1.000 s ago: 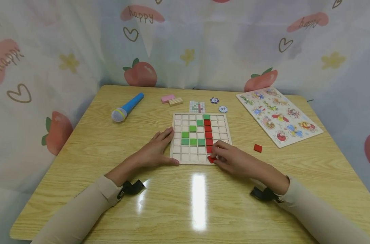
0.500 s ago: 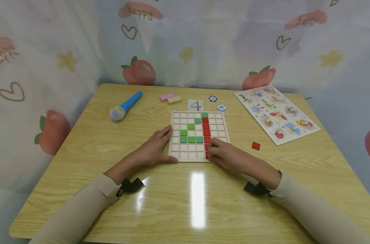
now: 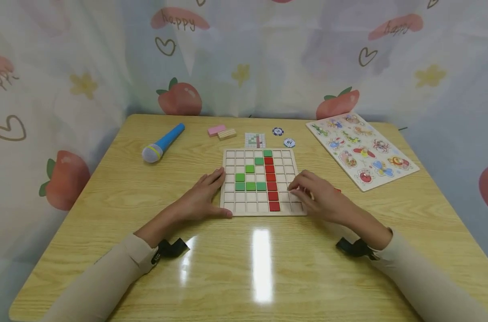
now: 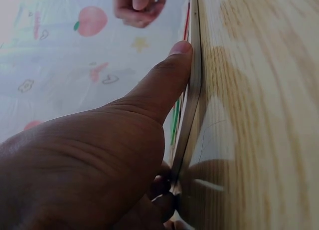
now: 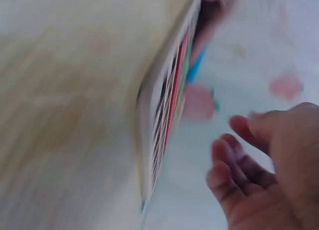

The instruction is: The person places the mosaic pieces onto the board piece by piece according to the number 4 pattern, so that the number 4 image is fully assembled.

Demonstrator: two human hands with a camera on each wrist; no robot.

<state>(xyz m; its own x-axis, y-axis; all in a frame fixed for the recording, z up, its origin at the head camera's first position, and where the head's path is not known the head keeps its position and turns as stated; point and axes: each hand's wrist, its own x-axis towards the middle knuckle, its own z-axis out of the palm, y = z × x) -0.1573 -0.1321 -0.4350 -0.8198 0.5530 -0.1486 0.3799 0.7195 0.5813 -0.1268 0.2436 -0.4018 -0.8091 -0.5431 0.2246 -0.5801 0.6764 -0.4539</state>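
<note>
A square wooden grid board (image 3: pixel 230 207) lies on the table, with a column of red tiles (image 3: pixel 271 177) and several green tiles (image 3: pixel 250 186) in its cells. My left hand (image 3: pixel 199 197) rests against the board's left side, its thumb on the near left corner; the left wrist view shows that thumb (image 4: pixel 167 75) along the frame. Above the board's right side hovers my right hand (image 3: pixel 322 197), fingers loosely bent and holding nothing, as the right wrist view also shows. Behind it a loose red tile (image 3: pixel 338 190) peeks out, mostly hidden.
A small pattern card (image 3: pixel 254 140) lies just beyond the board, beside two round chips (image 3: pixel 277 131). Pink and plain wooden blocks (image 3: pixel 227 134) and a blue toy microphone (image 3: pixel 163 143) are at the back left. An insect puzzle board (image 3: pixel 362 150) lies at the right.
My right hand has set the lowest red tile into the column's bottom cell, let go and moved right, toward the loose red tile. My left hand has stayed at the board's edge.
</note>
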